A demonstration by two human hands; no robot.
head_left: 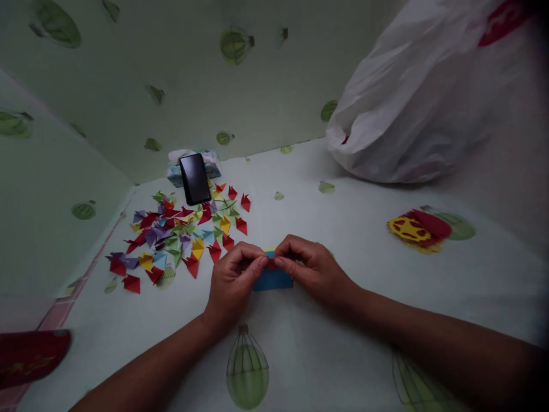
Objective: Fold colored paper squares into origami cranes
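Observation:
My left hand (pixel 234 280) and my right hand (pixel 315 268) meet near the middle of the table, fingers bent in a pinch. Between their thumbs and fingertips they grip a small piece of red paper (pixel 271 264), mostly hidden by the fingers. Just under it lies blue paper (pixel 273 281), with a thin yellow edge showing at the far side. To the left of my left hand spreads a heap of small folded paper pieces (pixel 174 236) in red, yellow, green, purple and light blue.
A black phone (pixel 195 178) leans on a tissue box (pixel 213 164) behind the heap. At the back right stands a large white plastic bag (pixel 394 120). Red and yellow paper cut-outs (pixel 414 230) lie to the right. A dark red object (pixel 32 357) shows at the lower left.

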